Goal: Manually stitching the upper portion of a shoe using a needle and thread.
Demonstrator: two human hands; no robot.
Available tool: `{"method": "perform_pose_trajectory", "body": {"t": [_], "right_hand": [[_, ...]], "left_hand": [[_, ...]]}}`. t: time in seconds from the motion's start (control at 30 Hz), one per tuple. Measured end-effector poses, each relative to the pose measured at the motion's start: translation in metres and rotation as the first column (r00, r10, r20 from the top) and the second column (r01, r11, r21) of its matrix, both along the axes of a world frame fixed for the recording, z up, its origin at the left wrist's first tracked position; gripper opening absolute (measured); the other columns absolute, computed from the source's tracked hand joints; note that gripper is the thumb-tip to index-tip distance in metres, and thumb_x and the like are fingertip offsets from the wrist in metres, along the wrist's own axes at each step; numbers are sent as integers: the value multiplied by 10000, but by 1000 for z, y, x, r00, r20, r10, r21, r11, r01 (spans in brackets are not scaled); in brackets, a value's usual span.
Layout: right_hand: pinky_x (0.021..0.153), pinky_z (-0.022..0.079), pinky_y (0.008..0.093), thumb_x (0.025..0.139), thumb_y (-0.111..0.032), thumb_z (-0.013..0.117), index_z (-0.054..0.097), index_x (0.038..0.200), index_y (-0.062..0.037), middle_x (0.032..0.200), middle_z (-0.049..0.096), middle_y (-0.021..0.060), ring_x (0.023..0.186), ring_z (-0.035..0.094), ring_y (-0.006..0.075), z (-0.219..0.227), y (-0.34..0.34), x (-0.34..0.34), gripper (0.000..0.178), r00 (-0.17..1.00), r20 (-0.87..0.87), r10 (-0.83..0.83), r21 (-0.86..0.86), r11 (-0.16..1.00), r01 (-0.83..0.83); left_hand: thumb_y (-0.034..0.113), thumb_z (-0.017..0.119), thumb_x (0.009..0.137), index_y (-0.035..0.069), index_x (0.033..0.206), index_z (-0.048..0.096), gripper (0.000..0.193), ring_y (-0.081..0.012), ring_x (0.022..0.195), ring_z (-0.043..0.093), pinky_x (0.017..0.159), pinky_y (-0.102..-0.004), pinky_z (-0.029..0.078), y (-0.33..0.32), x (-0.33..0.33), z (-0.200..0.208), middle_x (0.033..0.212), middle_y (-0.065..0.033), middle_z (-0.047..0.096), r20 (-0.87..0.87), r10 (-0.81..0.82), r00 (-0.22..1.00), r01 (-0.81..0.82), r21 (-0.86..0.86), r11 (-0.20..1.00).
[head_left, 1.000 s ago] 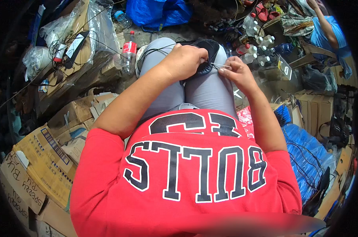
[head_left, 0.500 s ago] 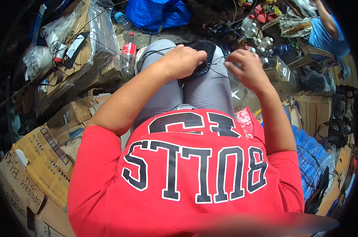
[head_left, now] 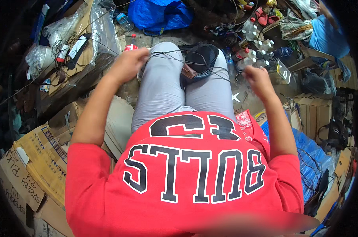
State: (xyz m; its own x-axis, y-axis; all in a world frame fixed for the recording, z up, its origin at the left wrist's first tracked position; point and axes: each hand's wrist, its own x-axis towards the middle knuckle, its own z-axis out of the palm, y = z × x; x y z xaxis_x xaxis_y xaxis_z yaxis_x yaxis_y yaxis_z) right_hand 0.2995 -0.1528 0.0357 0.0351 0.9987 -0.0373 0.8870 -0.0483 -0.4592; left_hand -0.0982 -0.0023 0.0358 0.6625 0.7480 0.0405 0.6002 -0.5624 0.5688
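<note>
A black shoe [head_left: 202, 57] with a brown patch at its side rests on my grey-trousered thighs, between the knees. Loops of thin black cord [head_left: 165, 53] cross the shoe and both knees. To the left of the knees my left hand [head_left: 128, 66], slightly blurred, is closed on the cord, its fingers pinched together. My right hand [head_left: 259, 79] makes a fist to the right of the shoe, and the cord stretches toward it; what lies inside the fist is mostly hidden. Neither hand touches the shoe.
A red-labelled bottle [head_left: 131, 42] stands behind my left hand. Several capped bottles [head_left: 252, 55] cluster beyond my right hand. A blue bag [head_left: 159, 15] lies ahead, cardboard [head_left: 48, 154] at the left. Another person's blue garment [head_left: 327, 35] shows at far right.
Both hands have moved apart from the shoe, the left one far to the left and the right one a little outward and down. The cord is drawn across the knees.
</note>
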Motion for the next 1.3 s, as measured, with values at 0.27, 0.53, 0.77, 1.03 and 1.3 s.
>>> {"method": "perform_pose_trajectory", "body": {"t": [0.27, 0.53, 0.77, 1.03, 1.3], "right_hand": [[750, 463, 296, 920, -258, 547, 595, 933, -50, 939, 598, 98, 816, 578, 173, 50, 55, -82, 213, -113, -971, 211, 198, 973, 117], [756, 467, 294, 861, -148, 590, 602, 1102, -70, 932, 657, 101, 807, 604, 171, 29, -14, -35, 254, 972, -231, -44, -274, 962, -21], [879, 441, 358, 862, -324, 538, 623, 1134, -153, 1073, 635, 138, 1023, 595, 286, -1, -220, 284, 332, 522, 565, -639, -80, 587, 806], [773, 437, 251, 846, -219, 619, 503, 1312, -175, 1010, 597, 23, 848, 515, 101, -34, -56, 56, 482, 832, -474, -288, -200, 956, 217], [558, 324, 198, 862, -303, 619, 551, 775, -77, 699, 459, -55, 602, 383, 42, -11, 5, -35, 252, 641, -729, -239, -349, 936, -49]], "left_hand": [[174, 555, 913, 18, 846, 590, 173, -165, 797, 620, 733, -280, 487, -34, 94, 79, 810, -84, 626, 890, 79, 450, 539, -341, 771], [9, 620, 725, 16, 853, 621, 128, -256, 754, 575, 666, -321, 463, -16, -3, 51, 765, -112, 589, 25, -131, 991, 121, 235, 965], [433, 623, 810, 121, 1070, 665, 408, -238, 930, 632, 811, -328, 464, 49, -323, 168, 1072, -80, 654, -63, 951, 304, -674, 692, 261], [-25, 496, 793, 34, 1061, 638, 309, -239, 936, 603, 840, -306, 454, -16, -4, 24, 1058, -121, 637, 186, 182, 966, -208, 133, 969], [291, 594, 876, 10, 769, 607, 300, -104, 643, 454, 603, -273, 388, -19, 35, -3, 671, -7, 530, 135, 125, 983, -75, -328, 942]]}}
